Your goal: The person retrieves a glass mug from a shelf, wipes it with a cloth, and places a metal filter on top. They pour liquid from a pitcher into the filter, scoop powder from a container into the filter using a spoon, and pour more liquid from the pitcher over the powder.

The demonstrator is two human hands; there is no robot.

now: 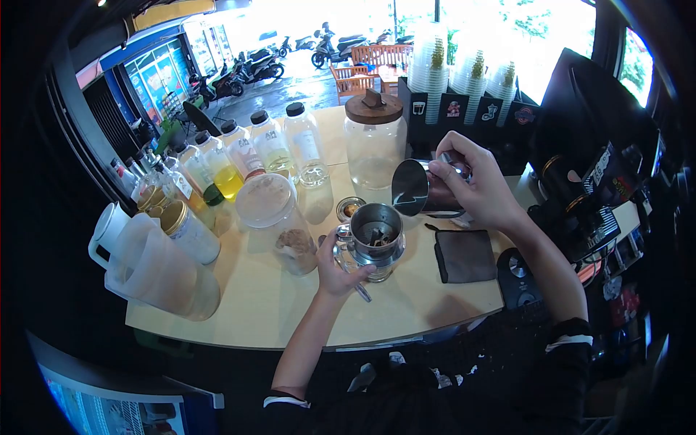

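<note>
My right hand [471, 177] grips the handle of a shiny metal pitcher [441, 197], tilted with its dark mouth facing left, above and right of the dripper. Below it, a metal coffee dripper [376, 230] stands upright with its wide brim over a glass [380, 274]. Dark bits and some liquid show inside the dripper. My left hand [339, 272] holds the dripper's lower left side, thumb across the front and fingers up near its small handle. A spoon [363, 292] pokes out beneath that hand. Behind the dripper lies a small round metal dish [351, 209].
Left of my left hand stands a clear canister [296, 239] with brown contents. A plastic jug [170, 272] is at the left edge, and bottles [307, 145] line the back. A wooden-lidded jar [375, 148] stands behind the dripper; a folded dark cloth [466, 257] lies right.
</note>
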